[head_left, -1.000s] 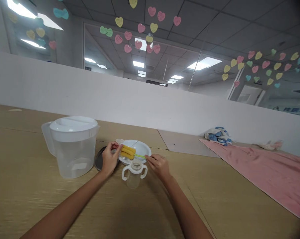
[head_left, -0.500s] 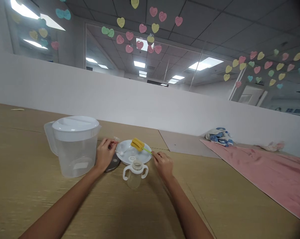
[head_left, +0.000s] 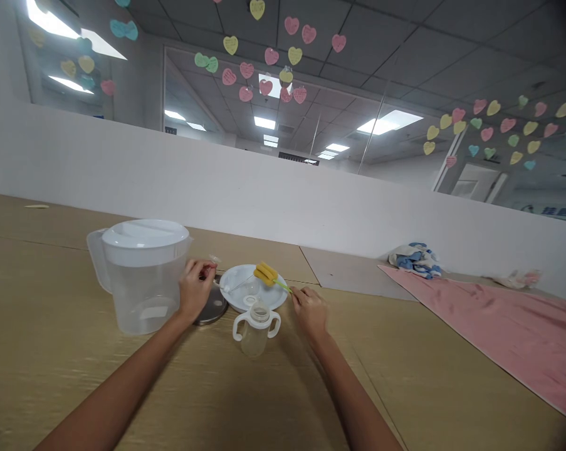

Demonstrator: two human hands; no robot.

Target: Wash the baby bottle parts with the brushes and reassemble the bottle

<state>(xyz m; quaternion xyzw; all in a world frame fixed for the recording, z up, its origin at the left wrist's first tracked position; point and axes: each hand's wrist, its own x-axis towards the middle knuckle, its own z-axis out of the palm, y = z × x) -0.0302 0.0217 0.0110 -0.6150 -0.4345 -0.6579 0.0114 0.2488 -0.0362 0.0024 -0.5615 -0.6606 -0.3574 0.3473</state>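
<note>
My right hand [head_left: 309,308] grips the thin green handle of a brush, whose yellow sponge head [head_left: 266,274] is over the white plate [head_left: 279,303]. Left of the plate, my left hand [head_left: 197,289] pinches a small clear piece [head_left: 214,259], too faint to name. Parts with a thin white tube [head_left: 238,287] lie on the plate. In front of it stands a clear bottle [head_left: 254,338] with two white handles and an open top. A round dark metal lid or dish [head_left: 213,307] shows beside my left hand, partly hidden by it.
A large clear pitcher [head_left: 146,282] with a white lid stands at the left, close to my left hand. Farther right are a pink cloth [head_left: 494,326] and a crumpled blue and white cloth [head_left: 414,259] near the white wall [head_left: 264,200].
My left hand has moved slightly left, away from the plate, with the small clear piece. The yellow sponge head has shifted a little to the right.
</note>
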